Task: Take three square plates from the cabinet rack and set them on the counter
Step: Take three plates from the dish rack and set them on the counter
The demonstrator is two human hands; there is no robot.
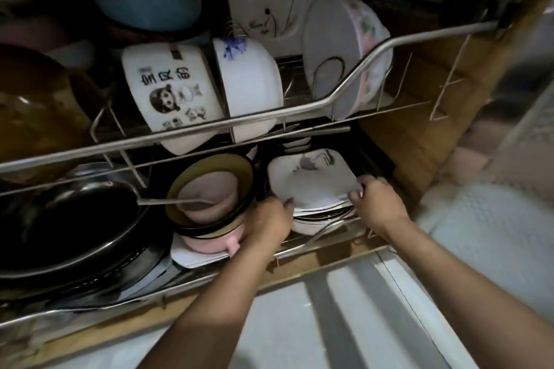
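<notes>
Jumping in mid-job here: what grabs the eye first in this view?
Both hands, the left hand and right hand, grip opposite edges of the stack of square plates on the lower rack. Above, a white bowl with a cartoon print leans on the upper rack, left of centre.

Home kitchen, clearly. Wire dish rack (192, 141) crammed with bowls (251, 87) at twelve o'clock, wok (75, 219) at nine.

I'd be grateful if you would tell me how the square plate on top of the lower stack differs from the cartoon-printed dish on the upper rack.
The top square plate lies flat on its stack; the cartoon dish stands on edge in the upper rack. The plate bears a small purple motif; the dish has a cartoon face with black characters. The left hand and right hand grip the plate stack; the dish is untouched. Both are white.
</notes>
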